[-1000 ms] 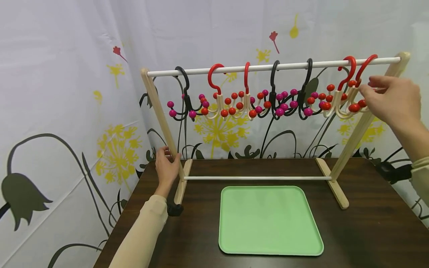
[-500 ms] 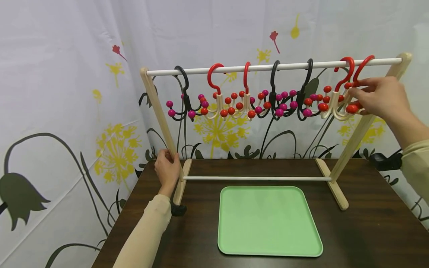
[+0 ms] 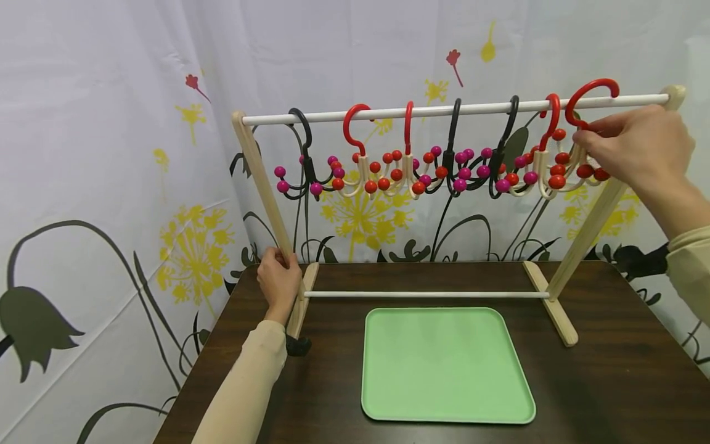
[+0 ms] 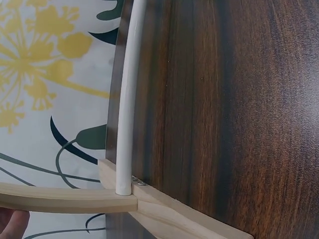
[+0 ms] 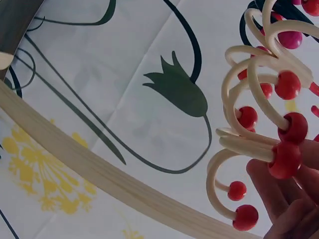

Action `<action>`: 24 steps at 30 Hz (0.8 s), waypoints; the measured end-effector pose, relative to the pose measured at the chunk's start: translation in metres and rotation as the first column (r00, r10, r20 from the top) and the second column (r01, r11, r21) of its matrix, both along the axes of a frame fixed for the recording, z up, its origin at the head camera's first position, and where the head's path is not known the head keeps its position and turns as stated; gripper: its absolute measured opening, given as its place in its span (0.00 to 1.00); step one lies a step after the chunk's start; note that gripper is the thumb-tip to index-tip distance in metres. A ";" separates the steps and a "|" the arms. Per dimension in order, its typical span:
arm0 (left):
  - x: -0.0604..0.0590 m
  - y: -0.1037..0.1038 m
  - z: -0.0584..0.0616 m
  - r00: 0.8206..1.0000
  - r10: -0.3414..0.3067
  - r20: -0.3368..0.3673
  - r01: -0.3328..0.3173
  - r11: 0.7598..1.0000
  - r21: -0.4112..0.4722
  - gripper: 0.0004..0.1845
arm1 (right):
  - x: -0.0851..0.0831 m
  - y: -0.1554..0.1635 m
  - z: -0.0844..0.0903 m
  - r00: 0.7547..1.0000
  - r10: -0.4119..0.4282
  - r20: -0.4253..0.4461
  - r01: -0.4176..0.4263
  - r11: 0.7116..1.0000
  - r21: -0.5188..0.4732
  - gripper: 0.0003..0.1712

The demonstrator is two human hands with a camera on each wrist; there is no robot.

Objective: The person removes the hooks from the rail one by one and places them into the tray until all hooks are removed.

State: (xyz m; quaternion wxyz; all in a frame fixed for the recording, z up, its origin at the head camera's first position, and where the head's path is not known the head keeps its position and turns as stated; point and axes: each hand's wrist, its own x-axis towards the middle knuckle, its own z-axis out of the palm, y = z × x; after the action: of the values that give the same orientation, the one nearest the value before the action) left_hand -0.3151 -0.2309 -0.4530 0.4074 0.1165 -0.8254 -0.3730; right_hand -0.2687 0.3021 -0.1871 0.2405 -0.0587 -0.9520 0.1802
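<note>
My right hand (image 3: 638,145) pinches the neck of the rightmost hanger (image 3: 589,86), a multi-prong one with a red hook, cream prongs and red ball tips. Its hook stands higher than the others, its tip above the white top rod (image 3: 427,112). In the right wrist view the cream prongs (image 5: 249,144) fan out beside my fingers (image 5: 266,184). A similar red-hooked hanger (image 3: 551,123) hangs just left of it. My left hand (image 3: 279,280) grips the left wooden post (image 3: 266,185) of the rack low down; in the left wrist view fingers (image 4: 15,224) show under that post.
More hangers hang along the rod, some red-hooked, others black (image 3: 449,154) with magenta balls. A light green tray (image 3: 383,364) lies on the dark wooden table (image 3: 621,370), before the rack's lower white rod (image 3: 427,295). A flowered curtain (image 3: 111,154) hangs behind.
My right hand has taken hold of the rightmost hanger and raised it, its hook now higher and turned. The neighbouring red-hooked hanger has shifted left. My left hand stays on the post.
</note>
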 end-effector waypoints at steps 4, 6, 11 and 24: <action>0.000 0.001 0.002 1.000 0.002 -0.012 -0.002 1.000 -0.007 0.09 | 0.007 0.000 0.002 0.999 0.012 -0.038 -0.012 1.000 0.012 0.31; 0.000 0.001 0.003 1.000 0.002 -0.014 -0.002 1.000 -0.009 0.09 | 0.010 0.001 0.001 0.997 0.022 -0.073 -0.022 1.000 -0.004 0.30; 0.000 0.002 0.003 1.000 -0.001 -0.010 0.001 1.000 -0.009 0.10 | 0.020 0.006 -0.007 0.987 0.047 -0.153 -0.055 0.997 -0.046 0.29; -0.001 0.003 0.001 1.000 -0.003 -0.020 0.003 1.000 -0.007 0.10 | 0.042 0.013 -0.036 0.945 0.004 -0.326 -0.102 0.953 -0.285 0.28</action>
State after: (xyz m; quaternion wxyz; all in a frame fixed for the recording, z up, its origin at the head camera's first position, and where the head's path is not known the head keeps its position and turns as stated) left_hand -0.3161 -0.2282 -0.4521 0.4154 0.1101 -0.8228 -0.3718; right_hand -0.2271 0.3149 -0.2230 0.3758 -0.0381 -0.8631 0.3353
